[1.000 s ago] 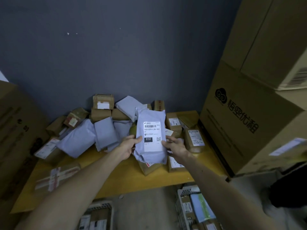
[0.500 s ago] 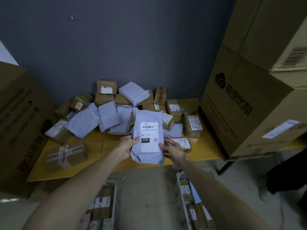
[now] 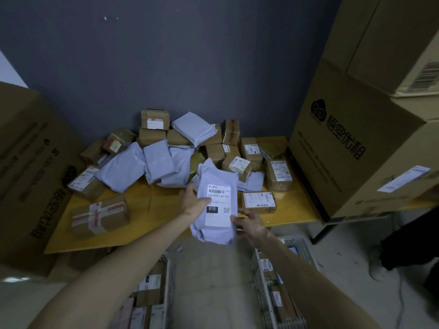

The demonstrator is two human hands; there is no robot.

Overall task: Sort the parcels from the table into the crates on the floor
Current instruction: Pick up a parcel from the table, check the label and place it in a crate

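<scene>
- Nearest, on the floor in front of the table's front edge, stand two white crates: the left crate (image 3: 169, 276) and the right crate (image 3: 260, 279), each already holding boxed parcels with white labels.
- Above the gap between them, both bare forearms reach forward to a grey mailer bag (image 3: 217, 203) held upright in the air over the table's front edge, its white label reading 010 facing the camera.
- The left hand (image 3: 193, 201) grips the bag's left side, thumb across the label's edge and fingers curled behind.
- The right hand (image 3: 249, 223) pinches the bag's lower right corner, thumb on the front.
- The yellow table (image 3: 152, 203) carries a taped brown box (image 3: 99, 216) near its front left corner and a flat labelled box (image 3: 259, 202) just right of the bag.
- Farther back, a heap of grey bags (image 3: 142, 166) and small cartons (image 3: 154, 119) lies along the rear edge against the dark wall (image 3: 190, 67).
- Large cardboard boxes (image 3: 356, 143) flank the right side.
</scene>
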